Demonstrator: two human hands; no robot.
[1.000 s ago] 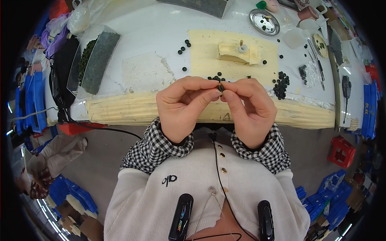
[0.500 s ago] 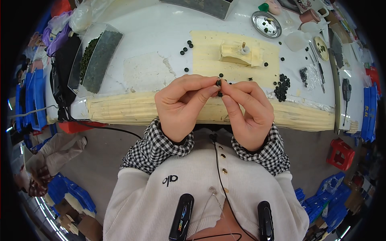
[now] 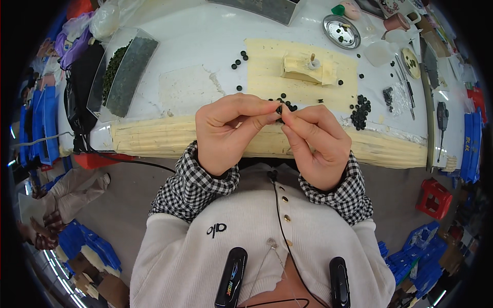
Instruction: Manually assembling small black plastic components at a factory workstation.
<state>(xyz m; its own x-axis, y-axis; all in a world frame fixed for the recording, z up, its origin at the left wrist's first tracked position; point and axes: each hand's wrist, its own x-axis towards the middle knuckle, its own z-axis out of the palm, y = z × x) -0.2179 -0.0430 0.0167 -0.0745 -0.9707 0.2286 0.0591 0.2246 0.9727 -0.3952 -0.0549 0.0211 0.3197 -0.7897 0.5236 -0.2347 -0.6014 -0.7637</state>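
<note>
Small black part (image 3: 279,109) pinched between fingertips of left hand (image 3: 231,131) and right hand (image 3: 314,143), both grips closed tight on it.

Loose black beads (image 3: 360,109) beyond hands (image 3: 280,136)

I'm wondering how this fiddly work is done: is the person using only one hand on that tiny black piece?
No, both the left hand and right hand pinch the tiny black piece between their fingertips.

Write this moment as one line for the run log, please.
left hand: pinches small black part | right hand: pinches same part | loose black parts on table
</note>
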